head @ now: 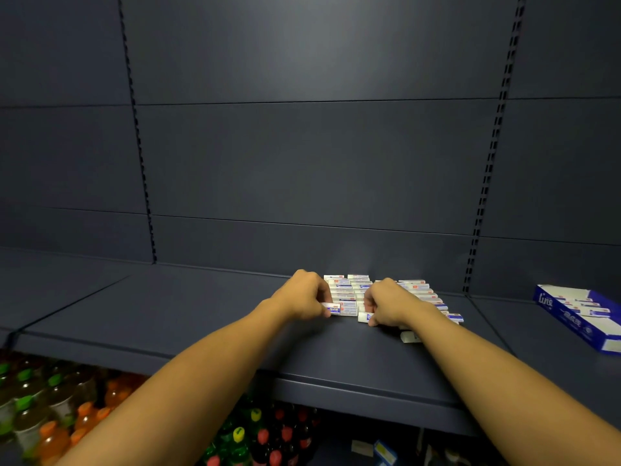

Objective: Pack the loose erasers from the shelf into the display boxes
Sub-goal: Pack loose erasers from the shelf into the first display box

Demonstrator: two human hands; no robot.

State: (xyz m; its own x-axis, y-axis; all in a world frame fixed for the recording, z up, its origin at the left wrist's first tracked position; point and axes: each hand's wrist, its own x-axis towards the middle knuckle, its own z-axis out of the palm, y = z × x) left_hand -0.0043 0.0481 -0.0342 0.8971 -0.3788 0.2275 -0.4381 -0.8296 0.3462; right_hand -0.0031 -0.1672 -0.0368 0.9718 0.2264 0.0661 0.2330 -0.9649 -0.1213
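Erasers (349, 292) lie in rows on the shelf (201, 317), between and just beyond both hands — most of the stock is not yet packed. Display box (581, 314) sits well to the right of the right hand, open, with several erasers already inside; it looks only partly filled. Judged progress: early to middle. Left hand (302, 297) has curled fingers pinching one eraser (332, 309) at the near left corner of the rows. Right hand (389, 302) — fingers curled, pinching another eraser (364, 317) at its fingertips. One stray eraser (410, 337) lies just under the right wrist.
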